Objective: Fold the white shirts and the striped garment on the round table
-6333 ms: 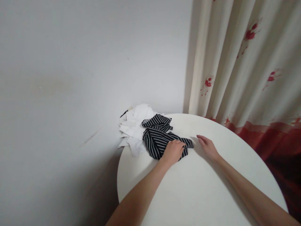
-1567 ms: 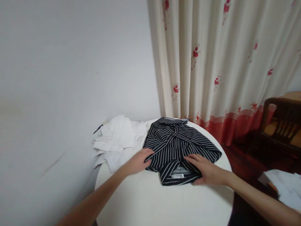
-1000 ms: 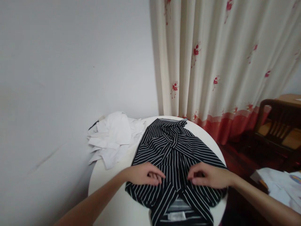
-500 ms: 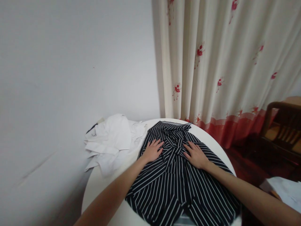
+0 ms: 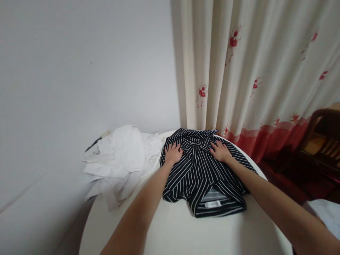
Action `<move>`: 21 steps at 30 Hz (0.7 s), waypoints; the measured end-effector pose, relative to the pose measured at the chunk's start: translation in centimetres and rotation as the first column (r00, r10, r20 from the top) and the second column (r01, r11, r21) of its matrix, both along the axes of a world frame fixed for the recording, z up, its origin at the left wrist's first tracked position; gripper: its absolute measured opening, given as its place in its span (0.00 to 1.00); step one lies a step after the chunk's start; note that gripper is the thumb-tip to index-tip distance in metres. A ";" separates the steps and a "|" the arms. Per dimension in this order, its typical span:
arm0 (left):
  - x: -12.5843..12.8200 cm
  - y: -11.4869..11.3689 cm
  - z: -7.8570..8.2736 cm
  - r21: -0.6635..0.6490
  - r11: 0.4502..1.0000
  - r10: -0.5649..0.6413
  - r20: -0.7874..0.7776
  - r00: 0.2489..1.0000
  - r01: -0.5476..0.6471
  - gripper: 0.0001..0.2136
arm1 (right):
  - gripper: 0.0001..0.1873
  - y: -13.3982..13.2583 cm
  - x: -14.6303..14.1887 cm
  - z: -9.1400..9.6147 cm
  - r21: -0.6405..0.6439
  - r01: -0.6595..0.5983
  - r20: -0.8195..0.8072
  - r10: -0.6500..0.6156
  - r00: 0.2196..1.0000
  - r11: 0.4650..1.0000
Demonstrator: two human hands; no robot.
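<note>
Nearest, at 6 o'clock, is the smooth white top of the round table (image 5: 180,233). The black shirt with thin white stripes (image 5: 204,173) lies past it, from the middle up to 12 o'clock. Its collar (image 5: 220,213) points back toward 6, a loose ring with a pale tag (image 5: 212,204) inside. Farther up, the left hand (image 5: 173,154) rests on the shirt at 11 o'clock and the right hand (image 5: 221,152) at 1. Their fingers (image 5: 174,146) are spread apart and flat, pinching nothing; maybe this holds the soft, creased shirt smooth. At 10 o'clock, a crumpled heap of white clothes (image 5: 124,152) sits aside, perhaps to leave room. Behind are the plain wall (image 5: 92,53) at 11 and, at 1, a wavy curtain (image 5: 247,63) with red flowers (image 5: 233,40).
</note>
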State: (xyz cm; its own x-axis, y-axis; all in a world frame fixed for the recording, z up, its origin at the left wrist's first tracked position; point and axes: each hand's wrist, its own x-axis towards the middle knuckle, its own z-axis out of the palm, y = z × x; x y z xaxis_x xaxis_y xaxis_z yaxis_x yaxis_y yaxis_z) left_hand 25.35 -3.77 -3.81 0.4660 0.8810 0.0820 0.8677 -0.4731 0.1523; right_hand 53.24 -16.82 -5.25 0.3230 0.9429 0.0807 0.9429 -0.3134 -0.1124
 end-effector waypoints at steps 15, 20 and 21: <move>-6.0 -8.7 -0.6 0.017 0.952 -0.306 -0.017 0.952 0.307 0.25 | 0.33 -14.4 -6.3 -2.6 0.105 -0.032 0.044 0.028 0.999 0.994; -5.0 -8.6 -0.2 -0.020 0.938 -0.345 -0.009 0.938 0.345 0.25 | 0.34 -15.8 -7.5 -2.8 0.123 0.004 0.024 -0.007 1.000 0.992; -4.5 -8.1 -0.1 -0.026 0.936 -0.352 -0.013 0.936 0.352 0.25 | 0.34 -15.2 -7.2 -2.8 0.119 0.019 0.024 -0.022 0.999 0.993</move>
State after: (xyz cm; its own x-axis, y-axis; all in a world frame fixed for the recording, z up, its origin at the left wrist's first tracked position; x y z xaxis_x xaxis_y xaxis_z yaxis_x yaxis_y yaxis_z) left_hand 20.83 -11.83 -3.91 0.7475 0.6621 0.0533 0.6490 -0.7451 0.1535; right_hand 46.01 -31.99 -8.01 0.3390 0.9193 0.2000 0.9393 -0.3189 -0.1263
